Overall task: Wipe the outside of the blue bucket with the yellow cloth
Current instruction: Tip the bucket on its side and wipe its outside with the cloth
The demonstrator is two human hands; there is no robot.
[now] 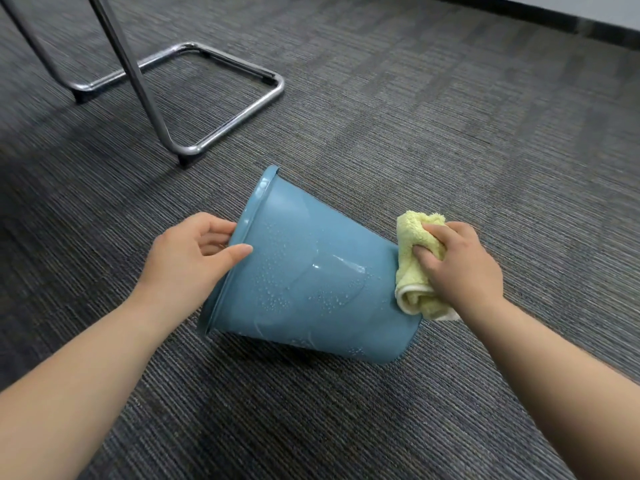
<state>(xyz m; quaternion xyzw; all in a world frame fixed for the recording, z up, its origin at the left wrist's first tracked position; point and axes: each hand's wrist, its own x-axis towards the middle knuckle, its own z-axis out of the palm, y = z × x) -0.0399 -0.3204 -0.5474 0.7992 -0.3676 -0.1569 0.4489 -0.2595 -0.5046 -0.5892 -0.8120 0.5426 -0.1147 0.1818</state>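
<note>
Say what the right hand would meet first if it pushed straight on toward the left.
Probably the blue bucket: the right hand presses the yellow cloth against its base end.

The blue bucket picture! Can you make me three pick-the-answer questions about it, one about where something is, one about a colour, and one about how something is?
1. Where is the yellow cloth?
A. Inside the bucket
B. Against the bucket's bottom end
C. Under the chair frame

2. What colour is the chair frame?
A. Shiny silver
B. Red
C. Yellow

3. How is the blue bucket placed?
A. Standing upright
B. Upside down
C. Tipped on its side on the carpet

Answers:
1 B, the right hand presses the bunched cloth there.
2 A, the metal tubes gleam silver.
3 C, the left hand has a grip on the rim, which faces left, and drops dot the side.
</note>
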